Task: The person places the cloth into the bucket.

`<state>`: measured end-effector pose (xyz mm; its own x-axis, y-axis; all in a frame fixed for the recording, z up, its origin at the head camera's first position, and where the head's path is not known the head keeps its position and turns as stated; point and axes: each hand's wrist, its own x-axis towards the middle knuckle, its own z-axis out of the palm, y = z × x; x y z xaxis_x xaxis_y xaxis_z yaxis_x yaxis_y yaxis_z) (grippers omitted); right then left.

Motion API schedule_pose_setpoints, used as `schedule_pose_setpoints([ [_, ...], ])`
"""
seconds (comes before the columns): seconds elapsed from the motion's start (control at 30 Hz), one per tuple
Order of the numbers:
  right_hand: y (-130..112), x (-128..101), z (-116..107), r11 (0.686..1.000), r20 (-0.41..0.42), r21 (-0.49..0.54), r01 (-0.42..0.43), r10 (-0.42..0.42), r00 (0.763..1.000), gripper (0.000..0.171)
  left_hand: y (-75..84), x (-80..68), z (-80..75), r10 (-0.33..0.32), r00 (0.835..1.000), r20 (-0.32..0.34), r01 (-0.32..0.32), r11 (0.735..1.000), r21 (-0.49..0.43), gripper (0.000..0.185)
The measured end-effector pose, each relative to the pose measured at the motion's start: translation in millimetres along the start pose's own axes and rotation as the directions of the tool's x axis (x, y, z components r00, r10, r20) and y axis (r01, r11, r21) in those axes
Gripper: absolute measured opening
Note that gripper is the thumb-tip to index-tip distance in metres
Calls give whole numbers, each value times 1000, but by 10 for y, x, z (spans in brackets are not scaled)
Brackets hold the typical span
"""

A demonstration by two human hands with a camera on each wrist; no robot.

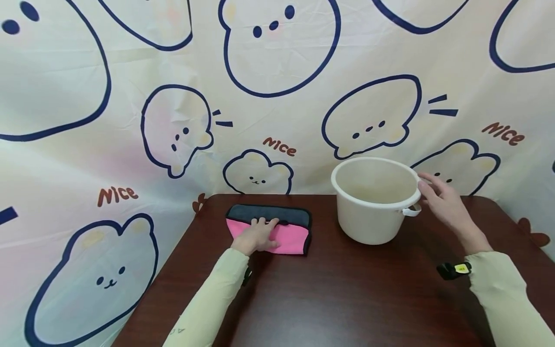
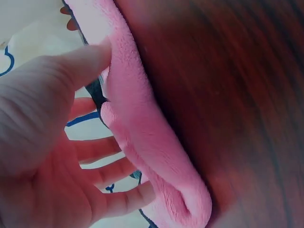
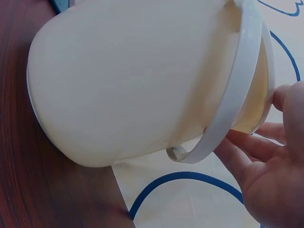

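The left hand [image 1: 257, 234] lies flat with fingers straight on a folded cloth [image 1: 277, 234] (pink, with a dark edge), gripping nothing. The cloth sits on the table [image 1: 347, 299], near its back edge. The right hand [image 1: 446, 205], fingers loosely open, touches the rim of a cream bucket [image 1: 373, 202] standing upright just right of the cloth.

On the table [image 1: 347, 299], the folded cloth [image 1: 277, 231] lies left of the bucket [image 1: 373, 202].
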<state>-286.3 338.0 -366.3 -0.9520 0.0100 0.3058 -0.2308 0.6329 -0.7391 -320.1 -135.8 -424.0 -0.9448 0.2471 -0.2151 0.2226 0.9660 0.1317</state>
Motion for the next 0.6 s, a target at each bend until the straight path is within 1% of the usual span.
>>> schedule_pose_setpoints([
  [0.1,-4,-14,8,1000,-13,3,-18,18,1000,62,11,0,5,12,1000,-8,-12,1000,-12,74],
  [0.17,-10,-16,13,1000,-17,18,-20,21,1000,62,1,0,2,9,1000,-22,-9,1000,-22,72],
  [0.33,-17,-30,35,998,-15,51,-24,25,1000,60,-57,-5,-21,1,995,-95,-8,997,-78,68],
  [0.47,-11,-43,35,998,-18,51,-22,23,1000,59,-83,11,-71,7,986,-169,-30,991,-133,62],
  [0.6,10,-44,24,998,-18,56,-20,21,1000,58,-101,26,-152,-4,968,-249,-36,988,-153,53],
])
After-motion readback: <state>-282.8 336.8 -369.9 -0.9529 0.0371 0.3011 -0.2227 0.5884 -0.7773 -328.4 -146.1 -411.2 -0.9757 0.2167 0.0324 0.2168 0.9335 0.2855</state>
